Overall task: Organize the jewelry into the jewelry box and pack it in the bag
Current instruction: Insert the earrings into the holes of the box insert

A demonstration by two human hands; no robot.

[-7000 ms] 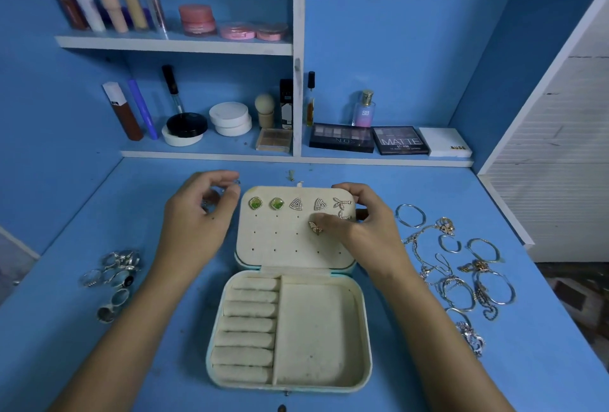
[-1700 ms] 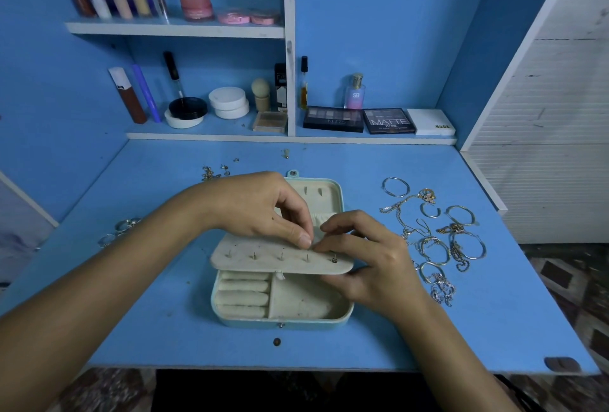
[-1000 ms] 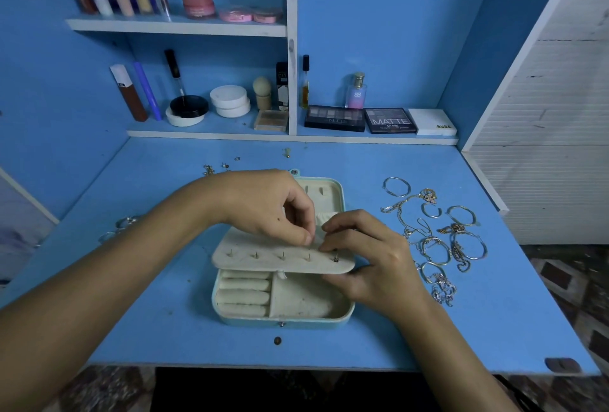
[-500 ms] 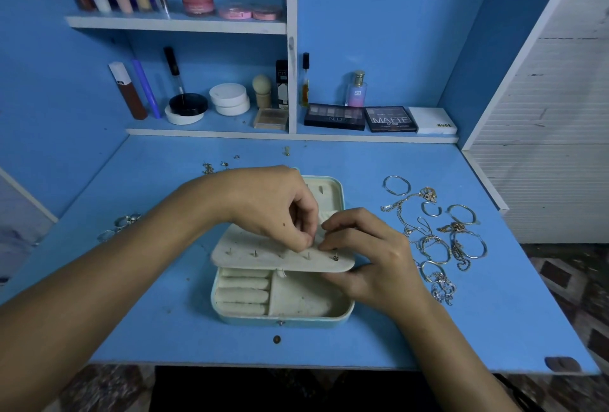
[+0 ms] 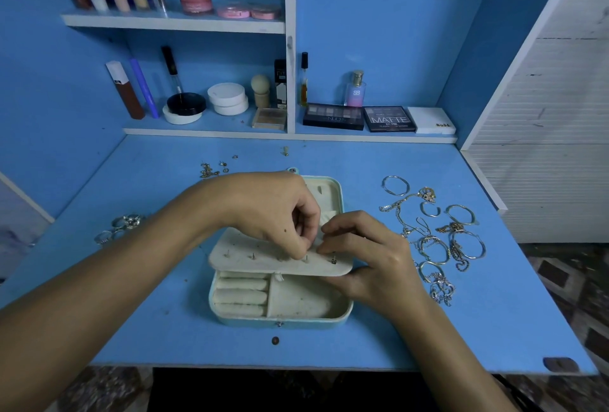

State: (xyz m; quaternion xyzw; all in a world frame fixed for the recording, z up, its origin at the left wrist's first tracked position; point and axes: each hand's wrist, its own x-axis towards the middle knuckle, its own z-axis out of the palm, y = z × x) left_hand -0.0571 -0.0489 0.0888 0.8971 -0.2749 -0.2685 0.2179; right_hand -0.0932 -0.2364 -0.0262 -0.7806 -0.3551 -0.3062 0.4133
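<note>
Earring panel [image 5: 263,256] unmoved, lengthwise left-right

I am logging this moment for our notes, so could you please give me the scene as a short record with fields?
Surface: blue desk with shelves of cosmetics behind
Jewelry box: open, ring rolls and a side compartment visible
Earring panel: folded down over the box, stud posts pointing up
Left hand: fingertips pinching at a post on the panel
Right hand: steadying the panel's right edge
Bracelets and chains: loose, right of the box
Rings: loose, far left
Small earrings: loose, behind the box
Bag: not in view
</note>
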